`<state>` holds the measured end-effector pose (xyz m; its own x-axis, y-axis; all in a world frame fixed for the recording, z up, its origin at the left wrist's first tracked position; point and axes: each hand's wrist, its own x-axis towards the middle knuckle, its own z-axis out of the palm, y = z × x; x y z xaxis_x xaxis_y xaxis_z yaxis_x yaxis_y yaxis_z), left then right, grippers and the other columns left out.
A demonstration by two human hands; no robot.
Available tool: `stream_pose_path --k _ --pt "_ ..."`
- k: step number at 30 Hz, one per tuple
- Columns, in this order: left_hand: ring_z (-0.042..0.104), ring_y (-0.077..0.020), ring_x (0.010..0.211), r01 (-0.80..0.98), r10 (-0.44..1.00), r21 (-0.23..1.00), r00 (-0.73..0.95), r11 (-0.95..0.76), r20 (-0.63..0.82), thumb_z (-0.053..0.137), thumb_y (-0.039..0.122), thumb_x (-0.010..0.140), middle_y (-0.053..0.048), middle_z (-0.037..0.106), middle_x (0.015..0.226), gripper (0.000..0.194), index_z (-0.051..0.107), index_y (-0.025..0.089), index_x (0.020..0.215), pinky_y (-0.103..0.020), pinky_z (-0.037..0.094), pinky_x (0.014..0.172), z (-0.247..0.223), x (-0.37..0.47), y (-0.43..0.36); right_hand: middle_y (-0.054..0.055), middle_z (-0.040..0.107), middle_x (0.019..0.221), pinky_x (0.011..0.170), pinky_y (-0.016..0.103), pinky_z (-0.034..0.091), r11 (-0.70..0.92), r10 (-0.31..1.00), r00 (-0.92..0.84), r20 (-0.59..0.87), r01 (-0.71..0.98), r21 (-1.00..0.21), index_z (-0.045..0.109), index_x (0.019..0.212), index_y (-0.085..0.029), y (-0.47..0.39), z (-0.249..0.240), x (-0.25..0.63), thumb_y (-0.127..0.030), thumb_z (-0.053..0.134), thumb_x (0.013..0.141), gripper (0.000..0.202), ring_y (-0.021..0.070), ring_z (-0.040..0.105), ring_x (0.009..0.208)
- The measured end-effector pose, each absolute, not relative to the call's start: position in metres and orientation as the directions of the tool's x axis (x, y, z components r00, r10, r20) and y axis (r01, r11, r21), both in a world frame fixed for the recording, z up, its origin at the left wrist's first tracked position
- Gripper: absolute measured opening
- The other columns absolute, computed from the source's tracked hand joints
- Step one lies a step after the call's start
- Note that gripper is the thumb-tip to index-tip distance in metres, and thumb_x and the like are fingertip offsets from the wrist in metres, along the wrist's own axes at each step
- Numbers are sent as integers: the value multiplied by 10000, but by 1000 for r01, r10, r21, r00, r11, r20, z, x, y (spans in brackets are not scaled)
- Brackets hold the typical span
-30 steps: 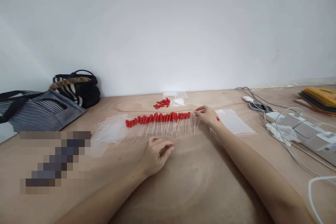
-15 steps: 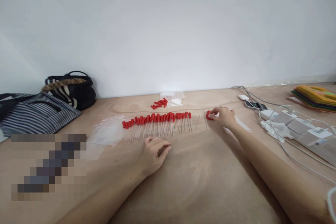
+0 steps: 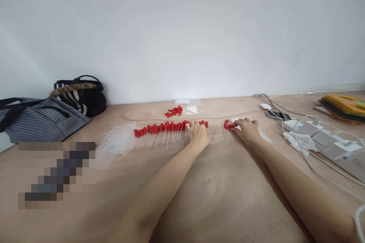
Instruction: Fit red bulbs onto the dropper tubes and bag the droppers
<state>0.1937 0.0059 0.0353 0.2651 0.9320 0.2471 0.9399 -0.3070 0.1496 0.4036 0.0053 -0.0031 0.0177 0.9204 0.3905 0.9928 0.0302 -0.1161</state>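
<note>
Red-bulb droppers (image 3: 166,126), clear-stemmed: one row, laid side by side. Left hand (image 3: 197,134): over the row's right end, fingers curled downward; grip on a dropper cannot be told. Right hand (image 3: 245,131): thumb and fingertips drawn together at the loose red bulbs (image 3: 228,127); whether one is pinched, unclear. Bare clear tubes (image 3: 224,133): between the hands. Step, as judged: sorting bulbs beside tubes. Next move calls for light, precise fingertips.

Red bulbs (image 3: 172,126) — and a finely striped bag (image 3: 42,123) (dark, pale)
</note>
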Motion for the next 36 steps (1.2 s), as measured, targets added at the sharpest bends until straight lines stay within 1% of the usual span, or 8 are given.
stream_pose_path --k 6,13,17,22,23,25,28,36 --pt "460 -342 997 964 971 167 180 -205 156 543 352 725 -195 612 976 295 643 103 847 -459 242 823 31 202 19 63 660 785 763 389 201 30 928 16 372 992 -119 627 753 -214 2 3 397 -307 470 758 182 231 486 886" --pt "544 -350 896 962 981 203 165 -184 106 530 391 741 -178 659 860 298 642 121 794 -483 299 773 36 206 25 60 656 865 809 409 182 55 915 9 403 987 -148 630 853 -223 -2 6 389 -299 460 751 212 232 474 896" --pt "535 -355 909 937 949 191 260 -293 176 470 342 796 -187 642 873 279 622 118 728 -500 297 776 49 180 10 65 641 891 820 406 189 113 868 29 496 961 -254 646 864 -230 -7 6 380 -300 438 781 236 224 483 894" --pt "580 -200 780 830 839 173 485 -530 246 432 202 836 -46 651 812 159 562 175 750 -380 331 796 44 106 -28 36 656 861 845 390 242 284 843 51 535 803 -524 637 826 -223 -19 5 347 -350 490 785 199 203 532 855" --pt "585 -185 730 775 774 157 547 -612 317 419 197 844 -37 652 772 162 551 174 753 -374 334 794 39 91 -35 35 659 853 847 385 256 338 846 13 533 761 -554 637 815 -221 -23 5 337 -360 506 782 194 200 540 843" --pt "589 -152 641 693 665 137 588 -708 460 362 197 875 -10 656 726 197 541 188 794 -359 336 791 27 65 -45 35 661 827 837 378 281 429 849 -83 522 686 -588 639 801 -222 -31 5 316 -366 529 778 182 195 551 812" --pt "607 -136 621 646 571 105 572 -756 588 328 220 900 16 674 724 223 538 219 826 -357 312 808 13 45 -53 20 670 811 821 390 277 516 842 -220 493 597 -615 647 799 -242 -44 5 288 -345 536 791 151 190 551 788" --pt "613 -133 637 620 588 177 557 -764 587 339 218 897 17 681 733 225 547 216 809 -359 294 857 8 50 -54 10 669 805 819 407 249 574 819 -375 434 529 -625 643 823 -261 -56 6 267 -360 534 805 148 186 531 822"
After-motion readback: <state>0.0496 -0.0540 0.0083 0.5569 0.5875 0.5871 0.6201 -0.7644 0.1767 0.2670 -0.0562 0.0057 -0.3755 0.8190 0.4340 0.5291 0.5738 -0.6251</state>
